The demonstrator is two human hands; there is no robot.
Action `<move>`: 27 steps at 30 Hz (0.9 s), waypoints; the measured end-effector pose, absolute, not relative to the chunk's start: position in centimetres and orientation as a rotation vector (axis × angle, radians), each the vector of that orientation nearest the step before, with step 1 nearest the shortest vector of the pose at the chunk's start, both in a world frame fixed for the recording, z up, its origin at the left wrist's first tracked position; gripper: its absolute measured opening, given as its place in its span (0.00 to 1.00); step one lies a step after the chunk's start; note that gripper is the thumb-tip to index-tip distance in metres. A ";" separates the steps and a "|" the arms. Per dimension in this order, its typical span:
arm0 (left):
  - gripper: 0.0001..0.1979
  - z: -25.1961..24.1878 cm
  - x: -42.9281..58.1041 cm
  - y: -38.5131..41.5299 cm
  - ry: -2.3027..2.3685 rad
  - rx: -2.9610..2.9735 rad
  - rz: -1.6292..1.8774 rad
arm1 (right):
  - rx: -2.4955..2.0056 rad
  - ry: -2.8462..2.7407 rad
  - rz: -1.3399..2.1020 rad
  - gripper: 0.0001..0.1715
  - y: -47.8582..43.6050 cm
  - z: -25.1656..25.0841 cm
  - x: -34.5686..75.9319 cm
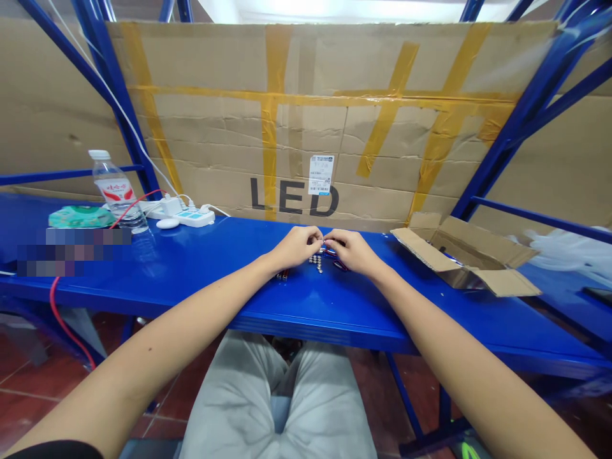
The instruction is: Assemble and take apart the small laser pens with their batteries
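Nearing the far bench edge, hands

Item between left hand and right hand hidden by fingers; pixelated tabletop patch and carton label illegible.
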State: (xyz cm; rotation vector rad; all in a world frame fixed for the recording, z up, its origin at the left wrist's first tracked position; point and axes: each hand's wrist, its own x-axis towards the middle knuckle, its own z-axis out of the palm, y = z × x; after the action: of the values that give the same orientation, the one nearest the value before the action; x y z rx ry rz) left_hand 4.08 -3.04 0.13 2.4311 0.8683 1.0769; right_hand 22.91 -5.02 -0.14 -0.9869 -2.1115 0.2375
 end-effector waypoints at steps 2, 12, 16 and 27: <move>0.05 0.2 4.2 -3.0 0.887 2.389 1.084 | -0.999 -2.105 0.208 0.06 -5.0 -0.3 22.8; 0.04 0.6 3.9 -3.1 0.861 2.346 1.100 | -0.925 -2.071 0.109 0.03 -5.0 -0.2 23.0; 0.04 0.4 3.9 -3.1 0.812 2.351 1.085 | -0.872 -2.118 0.034 0.04 -5.5 0.0 23.1; 0.05 0.1 4.3 -3.3 0.826 2.462 1.129 | -0.937 -2.070 0.087 0.06 -5.2 -0.3 23.0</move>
State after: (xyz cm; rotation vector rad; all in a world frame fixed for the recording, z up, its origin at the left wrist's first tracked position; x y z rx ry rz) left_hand 4.26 -3.28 0.12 2.4619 0.8258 1.1288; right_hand 22.97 -5.20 -0.26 -0.9367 -2.0704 0.0866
